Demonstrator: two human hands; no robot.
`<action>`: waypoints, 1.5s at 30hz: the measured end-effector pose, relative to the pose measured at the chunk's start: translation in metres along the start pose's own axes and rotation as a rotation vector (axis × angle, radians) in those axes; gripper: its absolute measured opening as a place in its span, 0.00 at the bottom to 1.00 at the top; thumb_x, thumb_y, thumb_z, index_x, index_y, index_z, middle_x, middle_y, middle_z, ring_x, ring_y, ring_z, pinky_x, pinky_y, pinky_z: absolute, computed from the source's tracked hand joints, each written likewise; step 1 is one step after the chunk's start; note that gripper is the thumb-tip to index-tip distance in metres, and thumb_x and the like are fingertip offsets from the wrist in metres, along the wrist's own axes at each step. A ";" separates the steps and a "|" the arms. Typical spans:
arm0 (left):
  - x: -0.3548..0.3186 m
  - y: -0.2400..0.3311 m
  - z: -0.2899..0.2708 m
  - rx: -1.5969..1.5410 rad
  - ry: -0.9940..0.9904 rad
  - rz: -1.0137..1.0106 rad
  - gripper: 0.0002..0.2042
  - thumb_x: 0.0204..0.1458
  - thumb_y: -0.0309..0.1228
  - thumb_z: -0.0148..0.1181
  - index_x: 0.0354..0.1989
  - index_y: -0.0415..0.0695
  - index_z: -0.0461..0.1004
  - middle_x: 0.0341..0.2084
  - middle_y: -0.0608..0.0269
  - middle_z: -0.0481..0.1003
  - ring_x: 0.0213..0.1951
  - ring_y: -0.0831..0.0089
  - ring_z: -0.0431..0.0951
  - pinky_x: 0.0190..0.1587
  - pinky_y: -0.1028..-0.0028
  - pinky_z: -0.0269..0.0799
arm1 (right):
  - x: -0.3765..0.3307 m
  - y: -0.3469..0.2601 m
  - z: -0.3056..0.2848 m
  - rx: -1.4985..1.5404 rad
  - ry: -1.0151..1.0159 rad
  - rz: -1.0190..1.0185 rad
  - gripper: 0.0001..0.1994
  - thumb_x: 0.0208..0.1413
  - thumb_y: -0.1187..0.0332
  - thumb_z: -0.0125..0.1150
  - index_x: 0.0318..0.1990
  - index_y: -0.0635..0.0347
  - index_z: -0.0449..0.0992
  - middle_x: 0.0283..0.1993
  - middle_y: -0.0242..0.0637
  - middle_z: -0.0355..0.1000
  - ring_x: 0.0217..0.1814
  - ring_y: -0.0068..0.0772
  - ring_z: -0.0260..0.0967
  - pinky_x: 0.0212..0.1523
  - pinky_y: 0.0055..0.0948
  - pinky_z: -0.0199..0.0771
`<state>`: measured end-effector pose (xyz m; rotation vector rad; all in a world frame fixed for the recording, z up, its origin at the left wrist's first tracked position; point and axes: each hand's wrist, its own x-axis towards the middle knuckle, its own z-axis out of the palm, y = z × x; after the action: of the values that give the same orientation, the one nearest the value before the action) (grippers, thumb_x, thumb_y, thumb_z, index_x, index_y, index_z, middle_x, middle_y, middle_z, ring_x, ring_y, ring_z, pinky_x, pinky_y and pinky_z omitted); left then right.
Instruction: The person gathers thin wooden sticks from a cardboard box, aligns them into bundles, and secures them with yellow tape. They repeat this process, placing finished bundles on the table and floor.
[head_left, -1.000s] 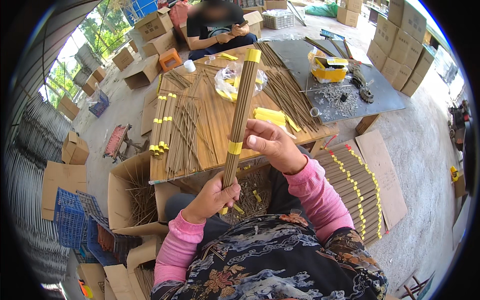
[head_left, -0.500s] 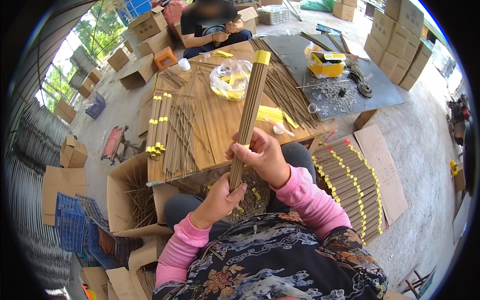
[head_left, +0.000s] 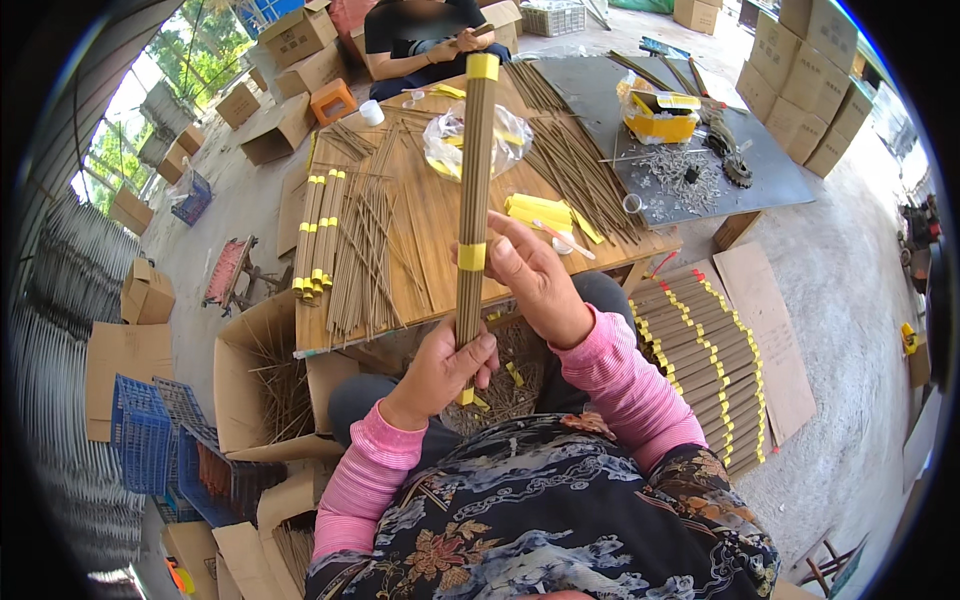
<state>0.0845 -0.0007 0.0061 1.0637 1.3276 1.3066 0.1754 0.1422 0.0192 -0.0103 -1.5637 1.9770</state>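
Note:
I hold a long bundle of brown incense sticks [head_left: 474, 170] upright over the near edge of a wooden table [head_left: 430, 215]. It has a yellow band at its top and another at its middle. My left hand [head_left: 440, 368] grips the bundle's lower end. My right hand [head_left: 535, 280] touches it at the middle band, fingers partly spread around the yellow strip. Loose sticks [head_left: 365, 240] and a few banded bundles [head_left: 315, 235] lie on the table's left side. A pile of yellow strips [head_left: 540, 215] lies just beyond my right hand.
Finished banded bundles [head_left: 705, 355] lie in rows on cardboard at my right. An open cardboard box [head_left: 265, 385] with loose sticks stands at my left. A clear plastic bag [head_left: 470, 140] sits mid-table. Another person [head_left: 425, 35] sits across. A grey metal sheet [head_left: 680, 150] holds a yellow container and small parts.
The bundle has turned from leaning right to nearly upright. My right hand has loosened from a closed wrap to spread fingers at the middle band. My left hand keeps the lower end.

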 end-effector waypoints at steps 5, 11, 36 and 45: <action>0.011 0.011 -0.003 -0.202 0.006 -0.025 0.14 0.54 0.39 0.49 0.37 0.40 0.62 0.24 0.61 0.69 0.23 0.74 0.71 0.27 0.78 0.69 | -0.006 -0.010 0.001 0.158 -0.203 0.354 0.20 0.55 0.62 0.52 0.50 0.68 0.62 0.41 0.38 0.69 0.39 0.24 0.68 0.38 0.23 0.70; 0.014 0.015 0.000 -0.186 -0.092 -0.027 0.23 0.53 0.46 0.49 0.46 0.36 0.62 0.34 0.56 0.71 0.37 0.68 0.73 0.42 0.73 0.69 | -0.010 -0.011 -0.002 0.257 -0.135 0.394 0.14 0.52 0.66 0.56 0.42 0.65 0.68 0.37 0.38 0.71 0.32 0.21 0.68 0.27 0.19 0.69; 0.015 -0.012 0.036 0.145 -0.130 -0.032 0.18 0.57 0.39 0.44 0.40 0.33 0.67 0.34 0.54 0.72 0.35 0.71 0.72 0.41 0.73 0.67 | -0.053 -0.013 -0.056 0.323 0.286 -0.059 0.08 0.50 0.72 0.57 0.37 0.65 0.68 0.33 0.31 0.71 0.36 0.19 0.68 0.39 0.19 0.68; 0.040 -0.021 0.063 0.218 -0.014 0.020 0.20 0.56 0.34 0.45 0.52 0.31 0.59 0.42 0.51 0.69 0.41 0.67 0.72 0.47 0.69 0.67 | -0.158 -0.032 -0.148 0.166 0.795 -0.060 0.14 0.50 0.68 0.59 0.43 0.63 0.69 0.35 0.30 0.70 0.37 0.19 0.67 0.41 0.21 0.67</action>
<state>0.1406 0.0479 -0.0155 1.2356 1.4772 1.1858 0.3721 0.2029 -0.0534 -0.5974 -0.8684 1.7249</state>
